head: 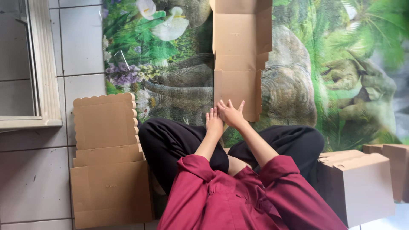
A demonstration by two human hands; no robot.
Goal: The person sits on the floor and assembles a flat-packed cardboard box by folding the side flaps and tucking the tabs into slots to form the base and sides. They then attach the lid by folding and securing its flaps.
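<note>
A flat, unfolded brown cardboard box blank [240, 55] lies on a mat printed with elephants and flowers [170, 64], stretching away from me. My left hand [214, 123] rests with fingers together at the blank's near left corner. My right hand [232, 113] lies beside it, touching it, fingers spread flat on the blank's near edge. Neither hand grips anything. I sit cross-legged in black trousers and red sleeves.
A pile of flat cardboard blanks [106, 170] lies on the tiled floor to my left. Folded-up brown boxes [358, 187] stand at my right. A pale frame [42, 64] runs along the far left.
</note>
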